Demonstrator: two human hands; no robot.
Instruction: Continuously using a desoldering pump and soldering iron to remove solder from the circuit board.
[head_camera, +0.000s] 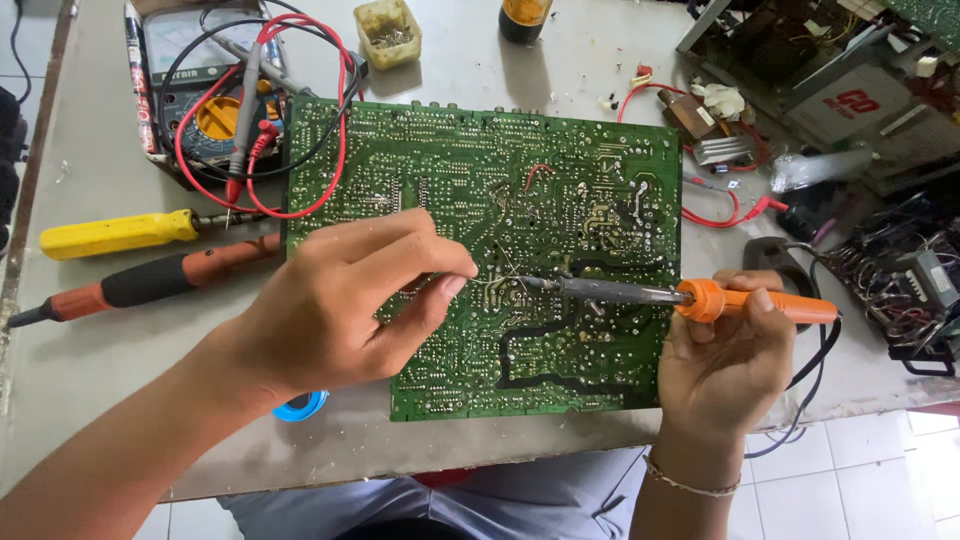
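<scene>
A large green circuit board (560, 180) lies solder side up on the grey table. My right hand (725, 350) grips an orange-handled soldering iron (740, 300), whose metal tip reaches left to the board's middle. My left hand (340, 300) rests on the board's left part, with thumb and forefinger pinching a thin solder wire (500, 285) that meets the iron's tip.
A multimeter (200, 90) with red and black leads sits at the back left. A yellow-handled screwdriver (120, 233) and an orange-and-black one (150, 280) lie left of the board. A blue solder spool (300, 406) peeks out under my left hand. Opened electronics and wires (860, 120) crowd the right.
</scene>
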